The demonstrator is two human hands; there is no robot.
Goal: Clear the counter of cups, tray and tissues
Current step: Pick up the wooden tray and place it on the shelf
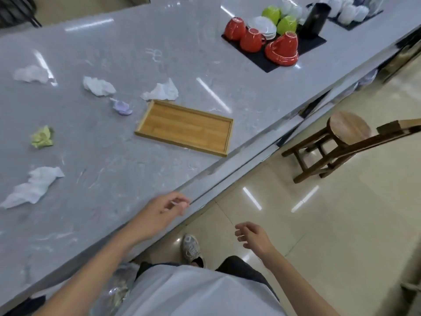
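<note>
An empty wooden tray [184, 127] lies near the front edge of the grey counter [127, 53]. Several crumpled tissues are scattered to its left: white ones [99, 86] [162, 91] [30, 74] [34, 187], a pale purple one [123, 107] and a green one [42, 137]. Upside-down red cups [251, 39] and green cups [286, 24] stand on a black mat [268, 60] at the far right with white saucers [262, 26]. My left hand [163, 212] hovers over the counter's front edge, fingers loosely curled, holding nothing. My right hand [251, 234] hangs relaxed above the floor, empty.
A black container [315, 18] and white cups [348, 10] stand further back. A round wooden stool [346, 126] and a wooden chair part [387, 133] stand on the tiled floor right of the counter. A bag with rubbish [118, 290] shows below the counter near my body.
</note>
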